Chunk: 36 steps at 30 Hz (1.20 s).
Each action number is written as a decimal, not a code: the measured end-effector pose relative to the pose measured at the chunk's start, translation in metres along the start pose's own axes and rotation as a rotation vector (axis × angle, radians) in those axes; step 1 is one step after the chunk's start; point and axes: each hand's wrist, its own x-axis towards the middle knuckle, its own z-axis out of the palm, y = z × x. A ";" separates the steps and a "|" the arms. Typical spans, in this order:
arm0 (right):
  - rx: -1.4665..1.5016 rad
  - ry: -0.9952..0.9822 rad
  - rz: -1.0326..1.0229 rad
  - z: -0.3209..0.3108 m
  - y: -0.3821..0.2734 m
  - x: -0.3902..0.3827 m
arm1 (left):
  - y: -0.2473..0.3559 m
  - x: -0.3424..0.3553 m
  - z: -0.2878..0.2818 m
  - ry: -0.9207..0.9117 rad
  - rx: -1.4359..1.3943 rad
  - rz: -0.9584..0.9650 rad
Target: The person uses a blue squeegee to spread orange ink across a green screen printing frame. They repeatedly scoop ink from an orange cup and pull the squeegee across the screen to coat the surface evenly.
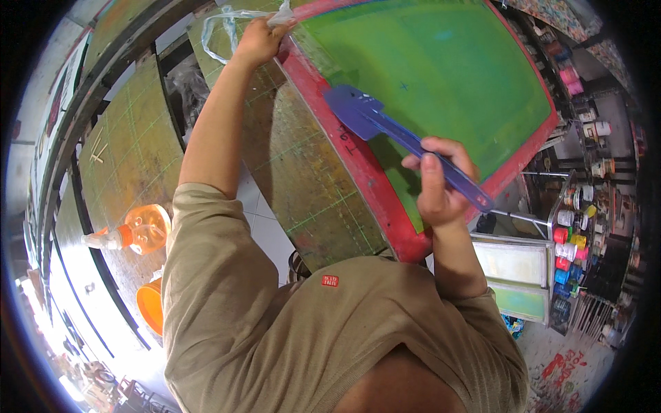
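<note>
A purple spatula point(396, 129) is in my right hand point(444, 180), with the thumb and fingers closed round its handle. Its broad blade is tilted over the red edge of a large screen-printing frame point(413, 237). Green mesh point(441, 76) fills the frame. Up at the frame's far left corner, my left hand point(260, 43) is closed on a crumpled clear plastic bag point(224, 27), against or very near the red edge. Its fingertips are partly hidden. Whether the blade touches the frame, I cannot tell.
The frame lies over a stained worktable point(296, 179) with grid lines. On the left surface are an orange-liquid spray bottle point(146, 228), an orange tub point(149, 306) and several small sticks point(98, 148). Smaller screens point(509, 265) and shelved paint jars point(564, 237) stand to the right.
</note>
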 end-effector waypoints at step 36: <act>0.380 0.020 0.253 -0.011 0.032 0.039 | -0.019 0.030 -0.015 -0.202 0.164 -0.119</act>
